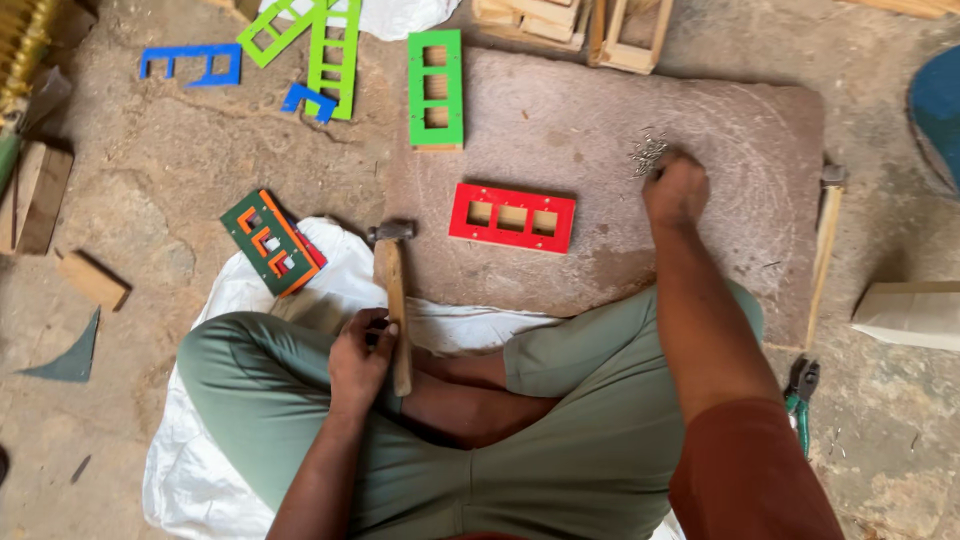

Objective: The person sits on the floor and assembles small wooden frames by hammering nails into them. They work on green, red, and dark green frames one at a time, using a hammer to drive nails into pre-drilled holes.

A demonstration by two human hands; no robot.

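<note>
Left hand point(362, 358) is gripping a wooden-handled hammer point(393, 270), fingers clenched round the lower handle, head pointing away beyond the knuckles. Right hand point(676, 190) is reaching out, fingertips pinching at a small pile of nails point(647, 153). Red three-window frame point(512, 217) is lying between both hands on the stone slab point(600, 110).

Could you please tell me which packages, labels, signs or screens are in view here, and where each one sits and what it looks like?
Paper bag: on the ground at the right edge, pale cream, lying on its side, boxy with a folded end.
White sack: spread flat under the seated person, crumpled woven plastic.
No labels, signs or screens show.
</note>
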